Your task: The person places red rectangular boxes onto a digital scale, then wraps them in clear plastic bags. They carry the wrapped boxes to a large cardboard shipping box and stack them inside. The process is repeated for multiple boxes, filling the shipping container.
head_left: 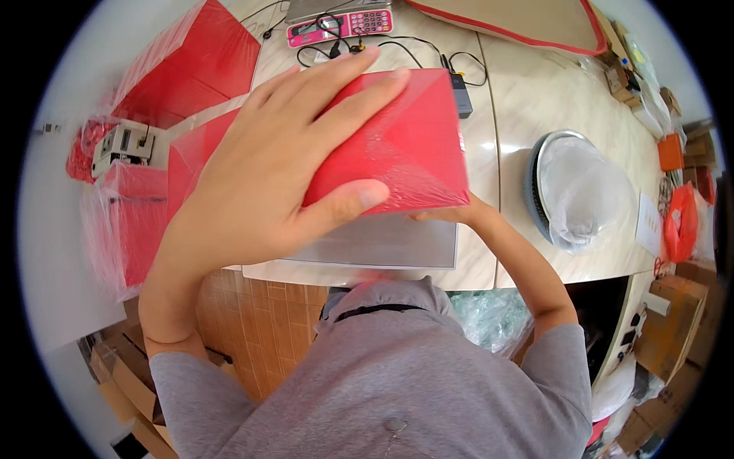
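A red box (401,145) in clear, creased plastic film stands tall in front of me, one end toward my head. My left hand (294,145) lies across the top of this box, its fingers spread and its thumb out along the near side. My right hand (468,213) reaches the lower right side of the box. Most of its fingers are hidden behind the box, so their grip does not show. Below the box, a flat grey panel (375,243) with a pale rim lies at the table's near edge.
More film-wrapped red boxes (191,65) stand at the left, near a small white machine (124,144). At the back are a pink scale (340,27), black cables and a dark adapter (461,96). A round container with clear plastic (569,191) stands on the table (527,92) at right.
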Tool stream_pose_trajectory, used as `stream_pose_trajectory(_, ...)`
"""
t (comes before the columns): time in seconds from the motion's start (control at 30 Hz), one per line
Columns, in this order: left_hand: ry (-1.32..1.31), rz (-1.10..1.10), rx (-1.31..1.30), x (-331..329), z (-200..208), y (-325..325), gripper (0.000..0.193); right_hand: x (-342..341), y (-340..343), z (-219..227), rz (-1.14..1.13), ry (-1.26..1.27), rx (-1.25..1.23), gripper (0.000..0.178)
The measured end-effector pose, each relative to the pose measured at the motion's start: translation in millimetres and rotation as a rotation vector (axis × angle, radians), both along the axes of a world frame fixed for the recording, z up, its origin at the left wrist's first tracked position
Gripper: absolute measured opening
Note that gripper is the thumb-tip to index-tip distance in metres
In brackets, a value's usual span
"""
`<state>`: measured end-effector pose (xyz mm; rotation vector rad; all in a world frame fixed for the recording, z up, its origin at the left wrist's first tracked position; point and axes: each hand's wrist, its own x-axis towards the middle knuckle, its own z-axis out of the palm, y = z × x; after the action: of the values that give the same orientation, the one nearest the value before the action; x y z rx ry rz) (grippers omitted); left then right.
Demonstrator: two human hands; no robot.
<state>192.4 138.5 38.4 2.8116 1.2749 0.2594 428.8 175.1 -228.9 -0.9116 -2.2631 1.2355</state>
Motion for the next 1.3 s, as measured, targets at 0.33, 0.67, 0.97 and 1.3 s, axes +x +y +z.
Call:
stream_pose_trajectory(0.33, 0.038, -0.016, 0.002, -14.3, 1.9, -0.3, 0.075, -21.4, -2.9, -23.2, -0.044, 0.195, -0.074, 0.087)
stream_pose_trajectory(0.67, 0.079, 0.037, -0.103, -46.1, 8.9, 2.4, 0.084, -60.1, -6.6, -9.7, -0.092, 0.166, 0.103, 0.09)
stream_pose_trajectory(0.97, 0.083, -0.049, -0.035, -11.6, 5.4, 8.1, 0.081, -13.5, -6.0, 11.2, -0.085, 0.119, -0.11, 0.086)
stream_pose_trajectory(1.3, -0.36, -0.117, 0.03, 46.6, -21.8, 7.0, 0.065, 45.7, -32.0, 74.0, 0.013, -0.123, 0.03, 0.089)
